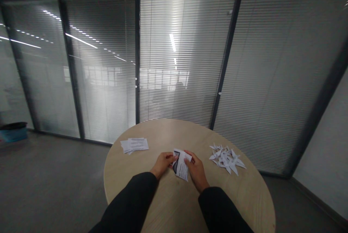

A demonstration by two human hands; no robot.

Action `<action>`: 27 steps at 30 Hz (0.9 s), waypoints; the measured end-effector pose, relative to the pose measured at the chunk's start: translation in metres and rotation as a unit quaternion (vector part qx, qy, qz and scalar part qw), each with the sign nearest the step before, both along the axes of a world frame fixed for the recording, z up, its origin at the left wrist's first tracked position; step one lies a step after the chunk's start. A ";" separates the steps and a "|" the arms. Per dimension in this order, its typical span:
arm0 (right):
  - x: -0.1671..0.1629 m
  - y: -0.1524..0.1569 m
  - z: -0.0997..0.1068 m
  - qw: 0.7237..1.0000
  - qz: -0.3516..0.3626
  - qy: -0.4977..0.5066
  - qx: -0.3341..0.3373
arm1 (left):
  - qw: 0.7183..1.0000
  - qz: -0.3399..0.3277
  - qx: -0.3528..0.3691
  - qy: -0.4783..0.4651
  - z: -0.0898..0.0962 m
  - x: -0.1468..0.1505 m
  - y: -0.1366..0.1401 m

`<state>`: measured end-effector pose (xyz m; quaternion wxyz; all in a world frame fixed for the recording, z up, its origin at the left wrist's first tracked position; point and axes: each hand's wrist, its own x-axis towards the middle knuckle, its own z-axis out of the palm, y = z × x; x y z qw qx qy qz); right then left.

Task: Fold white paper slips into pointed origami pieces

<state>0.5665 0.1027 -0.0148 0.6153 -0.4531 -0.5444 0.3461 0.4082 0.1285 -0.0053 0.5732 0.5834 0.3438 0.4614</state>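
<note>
A small printed sheet of paper [181, 167], with a dark picture on its left part and lines of text, is held up between my two hands over the round table. My left hand [164, 164] pinches its left edge, thumb on top. On the opposite side my right hand [196, 169] grips the right edge, its thumb on the printed face and the fingers behind. A loose stack of printed paper sheets [138, 144] lies to the left. To the right is a pile of folded white paper shapes with pointed ends [226, 159].
The round wooden table [174, 131] stands close to a glass partition [179, 62] with blinds and dark frames. A blue bin [14, 134] with a dark rim sits on the grey floor at the far left. A white wall [326, 156] rises on the right.
</note>
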 end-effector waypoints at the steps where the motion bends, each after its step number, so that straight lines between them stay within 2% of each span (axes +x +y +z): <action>1: 0.001 -0.001 0.001 1.000 -0.006 -0.012 0.002 | 1.000 0.000 -0.005 -0.004 0.000 0.000 -0.001; 6: 0.001 -0.005 0.006 0.998 -0.015 -0.053 0.018 | 1.000 0.000 -0.020 -0.020 0.000 0.000 -0.002; 12: 0.003 0.000 0.000 0.997 -0.018 -0.077 0.022 | 0.999 0.029 -0.024 -0.029 0.000 -0.001 -0.002; 18: 0.001 0.000 0.000 0.998 0.016 -0.065 0.014 | 0.998 0.036 -0.030 -0.035 -0.005 -0.001 0.001; 27: 0.001 0.001 -0.002 0.996 0.023 -0.088 -0.002 | 0.996 -0.012 -0.025 -0.079 -0.005 -0.002 0.002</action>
